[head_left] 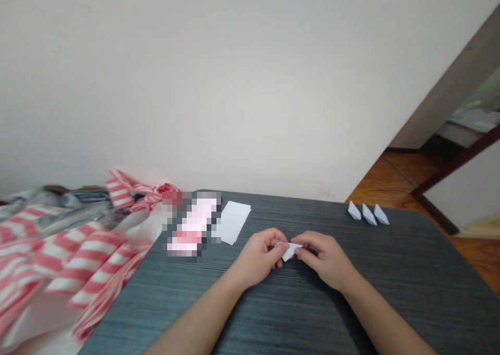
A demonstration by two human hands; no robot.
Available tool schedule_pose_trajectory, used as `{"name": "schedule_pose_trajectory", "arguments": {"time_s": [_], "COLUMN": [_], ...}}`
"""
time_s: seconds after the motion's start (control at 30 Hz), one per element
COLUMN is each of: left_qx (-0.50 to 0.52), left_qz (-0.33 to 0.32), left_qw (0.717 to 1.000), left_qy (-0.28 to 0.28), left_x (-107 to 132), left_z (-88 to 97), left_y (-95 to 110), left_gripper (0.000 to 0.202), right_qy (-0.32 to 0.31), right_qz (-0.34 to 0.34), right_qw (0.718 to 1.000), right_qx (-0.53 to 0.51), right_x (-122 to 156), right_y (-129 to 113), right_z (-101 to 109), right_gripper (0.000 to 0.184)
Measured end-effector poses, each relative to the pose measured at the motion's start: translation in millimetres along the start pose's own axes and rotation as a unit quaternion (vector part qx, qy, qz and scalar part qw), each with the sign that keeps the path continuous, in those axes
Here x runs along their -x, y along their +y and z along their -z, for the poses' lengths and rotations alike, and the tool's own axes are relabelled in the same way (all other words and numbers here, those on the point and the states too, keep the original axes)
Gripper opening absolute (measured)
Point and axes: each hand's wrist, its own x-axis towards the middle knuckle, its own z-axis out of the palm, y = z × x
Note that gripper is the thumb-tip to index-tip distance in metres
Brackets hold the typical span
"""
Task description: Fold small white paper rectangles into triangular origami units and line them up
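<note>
- The person's left hand [262,256] and right hand [328,258] meet above the desk [273,318], with a small folded paper [291,251] between them.
- The left grip is closed on one end of it, thumb on the near face; the right grip pinches the other end.
- The step in hand looks like folding or creasing, though the paper is too small in view to tell which fold is being worked.
- Three folded pieces [369,215] sit side by side near the desk's far right edge, and flat sheets [233,222] lie beyond the left hand.
- The next move seems to call for a steady hold on one end and firm, even pressure along the crease.
</note>
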Motion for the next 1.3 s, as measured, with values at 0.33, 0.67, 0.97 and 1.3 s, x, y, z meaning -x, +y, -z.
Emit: {"name": "schedule_pose_trajectory", "arguments": {"time_s": [0.33, 0.67, 0.97, 1.3], "left_qx": [-0.019, -0.057, -0.053, -0.049], "left_qz": [-0.003, -0.012, -0.014, -0.011], "left_qw": [1.0, 0.998, 0.998, 0.999], "left_qy": [0.006, 0.009, 0.009, 0.015], "left_x": [0.0, 1.3, 1.4, 1.2], "left_z": [-0.2, 0.3, 0.3, -0.9], "left_y": [-2.2, -1.0, 0.0, 0.8], "left_gripper": [0.022, 0.023, 0.023, 0.022], "right_qy": [0.006, -0.02, -0.017, -0.02], "right_qz": [-0.099, -0.105, -0.096, -0.097], "right_qw": [0.995, 0.994, 0.995, 0.995], "right_qx": [0.01, 0.009, 0.01, 0.015], "right_x": [-1.0, -2.1, -2.4, -1.9], "right_y": [-4.1, -4.1, -5.8, -4.8], "right_z": [6.9, 5.0, 5.8, 4.8], "right_gripper": [0.033, 0.029, 0.027, 0.028]}}
